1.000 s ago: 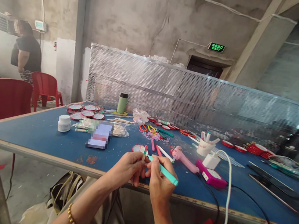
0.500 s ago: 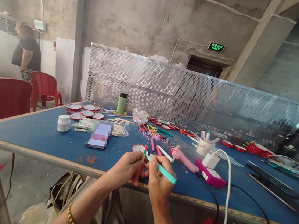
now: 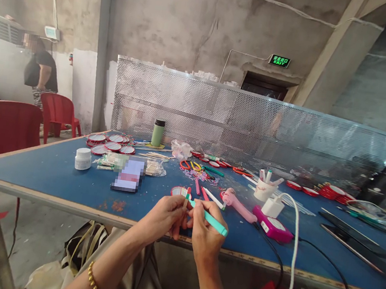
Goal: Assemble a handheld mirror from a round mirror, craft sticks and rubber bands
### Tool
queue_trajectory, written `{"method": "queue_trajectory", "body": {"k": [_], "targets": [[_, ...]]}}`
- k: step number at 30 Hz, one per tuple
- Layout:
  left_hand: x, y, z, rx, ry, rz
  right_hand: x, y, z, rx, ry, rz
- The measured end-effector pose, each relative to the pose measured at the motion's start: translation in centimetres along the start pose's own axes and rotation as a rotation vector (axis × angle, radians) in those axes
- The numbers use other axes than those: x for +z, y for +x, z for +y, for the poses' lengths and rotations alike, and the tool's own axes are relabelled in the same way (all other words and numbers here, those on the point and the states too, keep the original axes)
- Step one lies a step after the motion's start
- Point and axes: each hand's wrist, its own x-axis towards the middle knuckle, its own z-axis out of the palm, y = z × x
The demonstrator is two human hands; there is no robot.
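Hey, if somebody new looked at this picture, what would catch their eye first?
Probably the two hands at the near edge of the blue table: the right hand holds a turquoise marker, pointed at a small red-and-green-ended stick in the left hand. Next might come the bright magenta block on the table, to the right of the hands, and the green EXIT sign glowing high up, right of centre.
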Motion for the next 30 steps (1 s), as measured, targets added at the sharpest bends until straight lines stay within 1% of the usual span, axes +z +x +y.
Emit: {"method": "queue_trajectory", "body": {"k": [7, 15, 30], "targets": [[0.00, 0.07, 0.07, -0.006, 0.000, -0.003, 0.01, -0.07, -0.04, 0.013, 0.035, 0.029], [0.02, -0.02, -0.24, 0.009, 0.002, -0.005, -0.01, -0.15, -0.03, 0.016, 0.034, 0.001], [-0.03, 0.05, -0.29, 0.010, -0.004, -0.001, 0.10, -0.07, 0.26, 0.023, 0.012, 0.004]]}}
